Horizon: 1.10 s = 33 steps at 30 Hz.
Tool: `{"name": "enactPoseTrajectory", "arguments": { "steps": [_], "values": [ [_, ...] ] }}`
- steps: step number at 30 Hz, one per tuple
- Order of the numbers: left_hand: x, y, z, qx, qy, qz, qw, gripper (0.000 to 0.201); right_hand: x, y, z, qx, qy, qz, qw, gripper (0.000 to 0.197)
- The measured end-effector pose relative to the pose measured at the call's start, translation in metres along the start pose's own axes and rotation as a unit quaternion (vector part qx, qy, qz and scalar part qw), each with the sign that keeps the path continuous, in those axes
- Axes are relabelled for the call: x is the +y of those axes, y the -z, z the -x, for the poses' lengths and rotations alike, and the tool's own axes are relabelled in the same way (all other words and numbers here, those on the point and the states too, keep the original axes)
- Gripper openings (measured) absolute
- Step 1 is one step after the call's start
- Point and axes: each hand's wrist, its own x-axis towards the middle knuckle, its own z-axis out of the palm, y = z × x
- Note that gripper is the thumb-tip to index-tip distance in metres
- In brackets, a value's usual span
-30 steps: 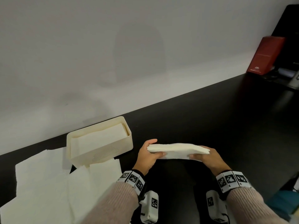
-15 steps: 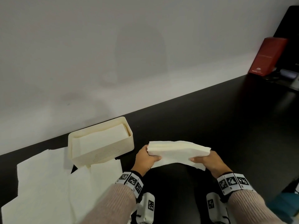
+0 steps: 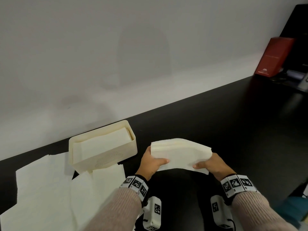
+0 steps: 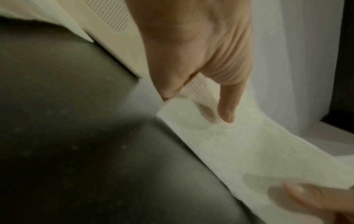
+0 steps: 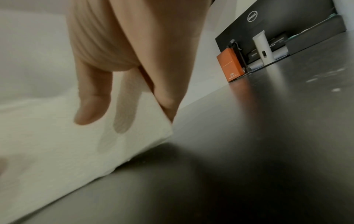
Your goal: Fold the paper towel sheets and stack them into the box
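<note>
A folded stack of white paper towel sheets point(image 3: 180, 153) hangs just above the black table, bowed upward in the middle. My left hand point(image 3: 152, 161) pinches its left end, thumb on the near face. My right hand point(image 3: 210, 164) pinches its right end the same way. In the left wrist view the thumb presses the embossed towel point(image 4: 239, 145); in the right wrist view my thumb lies on the towel point(image 5: 57, 145). The cream box point(image 3: 106, 161) stands to the left of my hands with folded sheets lying inside it.
Several unfolded white sheets point(image 3: 41, 189) lie spread at the front left, partly under the box. A red box point(image 3: 273, 59) and a dark monitor point(image 5: 277, 19) stand far right by the wall. The white wall runs along the table's back edge.
Both hands have tipped the stack so its broad face turns toward me, and its near edge now hangs lower. The hands have stayed in about the same place.
</note>
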Motion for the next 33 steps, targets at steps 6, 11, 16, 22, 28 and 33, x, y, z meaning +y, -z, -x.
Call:
{"name": "enactPoseTrajectory", "arguments": {
  "steps": [6, 11, 16, 22, 28, 33],
  "values": [
    [0.007, 0.001, 0.000, 0.020, -0.054, 0.040, 0.997, 0.045, -0.010, 0.002, 0.004, 0.017, 0.044, -0.072, 0.996, 0.045],
    [-0.002, 0.011, 0.000, -0.006, -0.040, 0.024, 0.999, 0.050, 0.002, 0.004, 0.003, -0.004, 0.012, -0.003, 1.000, 0.042],
    [0.007, 0.004, 0.000, 0.010, -0.105, 0.000, 0.994, 0.029, -0.007, -0.002, 0.002, 0.046, 0.046, -0.067, 0.996, 0.035],
    [0.007, 0.009, 0.003, 0.008, -0.122, -0.004, 0.992, 0.028, -0.010, 0.002, 0.004, 0.036, 0.050, -0.055, 0.997, 0.038],
    [-0.011, 0.012, 0.001, -0.007, -0.039, -0.025, 0.999, 0.047, 0.000, -0.003, 0.003, 0.033, 0.010, 0.035, 0.999, 0.039],
    [0.001, 0.011, -0.002, -0.008, -0.085, -0.051, 0.995, 0.036, -0.009, 0.002, 0.003, 0.033, 0.033, -0.005, 0.999, 0.036]
  ]
}}
